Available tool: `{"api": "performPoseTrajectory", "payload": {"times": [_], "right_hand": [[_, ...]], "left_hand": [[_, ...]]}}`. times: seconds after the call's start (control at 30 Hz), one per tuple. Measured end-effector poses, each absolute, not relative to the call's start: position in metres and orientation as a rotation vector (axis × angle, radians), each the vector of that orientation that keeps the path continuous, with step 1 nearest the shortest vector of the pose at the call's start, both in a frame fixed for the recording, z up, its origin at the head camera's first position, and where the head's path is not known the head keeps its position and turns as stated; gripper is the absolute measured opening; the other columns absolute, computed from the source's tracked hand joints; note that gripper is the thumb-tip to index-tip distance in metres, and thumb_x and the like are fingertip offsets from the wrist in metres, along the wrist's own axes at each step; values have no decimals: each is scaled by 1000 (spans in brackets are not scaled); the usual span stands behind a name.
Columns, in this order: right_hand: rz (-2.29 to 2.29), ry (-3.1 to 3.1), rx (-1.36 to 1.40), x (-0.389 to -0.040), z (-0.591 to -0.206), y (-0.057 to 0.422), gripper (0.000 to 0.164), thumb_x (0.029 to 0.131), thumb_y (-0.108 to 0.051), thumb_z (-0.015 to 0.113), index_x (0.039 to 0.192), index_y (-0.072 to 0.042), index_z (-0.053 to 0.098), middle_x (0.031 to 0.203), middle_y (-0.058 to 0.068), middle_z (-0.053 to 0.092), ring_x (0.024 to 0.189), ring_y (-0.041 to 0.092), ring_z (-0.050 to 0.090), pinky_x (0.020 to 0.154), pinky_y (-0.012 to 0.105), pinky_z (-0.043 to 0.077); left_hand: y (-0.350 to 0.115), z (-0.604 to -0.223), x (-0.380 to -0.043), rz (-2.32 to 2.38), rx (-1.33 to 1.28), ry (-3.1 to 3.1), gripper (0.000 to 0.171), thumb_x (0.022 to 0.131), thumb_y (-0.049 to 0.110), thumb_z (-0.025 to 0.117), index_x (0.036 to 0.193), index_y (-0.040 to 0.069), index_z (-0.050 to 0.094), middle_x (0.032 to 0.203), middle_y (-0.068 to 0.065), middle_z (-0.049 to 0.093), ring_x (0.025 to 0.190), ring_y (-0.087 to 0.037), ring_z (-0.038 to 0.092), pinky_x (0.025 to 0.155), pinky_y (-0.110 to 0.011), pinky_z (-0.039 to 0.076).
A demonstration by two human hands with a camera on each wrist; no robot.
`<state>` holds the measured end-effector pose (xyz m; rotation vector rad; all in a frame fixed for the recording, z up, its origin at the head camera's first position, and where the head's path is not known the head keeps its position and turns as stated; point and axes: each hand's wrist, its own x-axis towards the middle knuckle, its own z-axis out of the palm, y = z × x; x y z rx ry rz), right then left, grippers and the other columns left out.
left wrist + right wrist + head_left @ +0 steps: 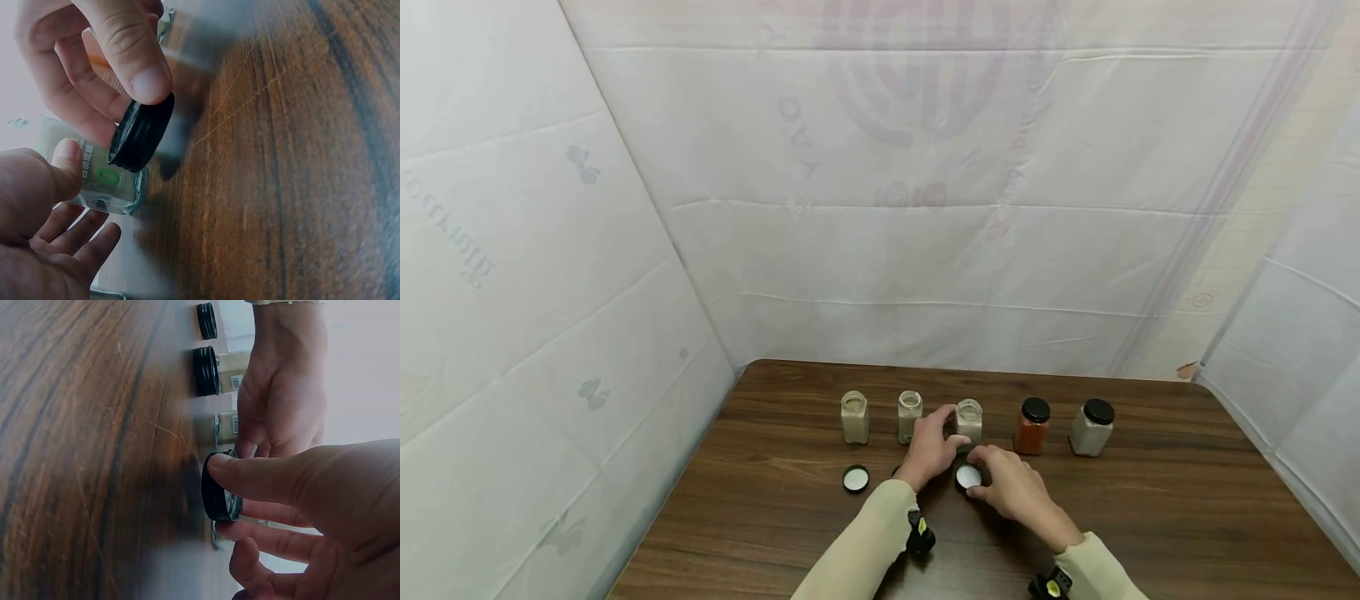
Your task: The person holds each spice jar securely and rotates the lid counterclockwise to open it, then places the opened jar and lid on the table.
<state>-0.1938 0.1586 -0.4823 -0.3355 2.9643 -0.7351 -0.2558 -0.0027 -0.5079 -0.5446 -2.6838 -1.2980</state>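
Observation:
An uncapped glass jar (pixel 970 421) of pale powder stands upright in the middle of the row. My left hand (pixel 931 446) is at its left side, with the thumb in front of the glass and the index finger toward the back; the same jar (pixel 103 178) shows a label with green print. My right hand (pixel 1013 485) pinches a black lid (pixel 215 487) between thumb and fingers, close over the table just in front of that jar. The white inside of the lid faces up in the head view.
Two other uncapped jars (pixel 854 419) (pixel 909 414) stand to the left, with a black lid (pixel 855 478) before one and another lid (pixel 206 370) before the other. At right are a black-capped orange-red jar (pixel 1032 427) and a black-capped pale jar (pixel 1092 428). White cloth walls (pixel 880 250) surround the wooden table (pixel 760 500).

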Motion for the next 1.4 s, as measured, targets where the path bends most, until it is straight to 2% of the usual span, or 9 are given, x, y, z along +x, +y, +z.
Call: {"api": "performPoseTrajectory", "payload": {"times": [0.53, 0.77, 1.4], "right_hand": [[-715, 2951, -347, -192, -488, 155, 40, 78, -24, 91, 113, -18, 73, 104, -3, 67, 95, 27, 67, 68, 52, 54], [-719, 2953, -347, -192, -488, 155, 39, 78, -23, 91, 113, -18, 73, 103, -3, 66, 93, 26, 67, 67, 51, 53], [-728, 2955, -368, -192, -491, 155, 38, 78, -22, 91, 112, -17, 73, 100, -3, 65, 91, 24, 66, 67, 50, 53]], "left_hand": [[-1, -506, -255, -1293, -542, -2686, 43, 93, 16, 77, 134, 10, 64, 125, -8, 72, 115, -23, 68, 96, -41, 54], [-1, -507, -256, -1290, -547, -2681, 43, 93, 16, 77, 133, 10, 64, 123, -8, 73, 111, -21, 69, 93, -38, 56], [-1, -506, -256, -1299, -522, -2695, 43, 92, 15, 78, 132, 10, 64, 123, -8, 73, 113, -23, 69, 93, -39, 56]]}}
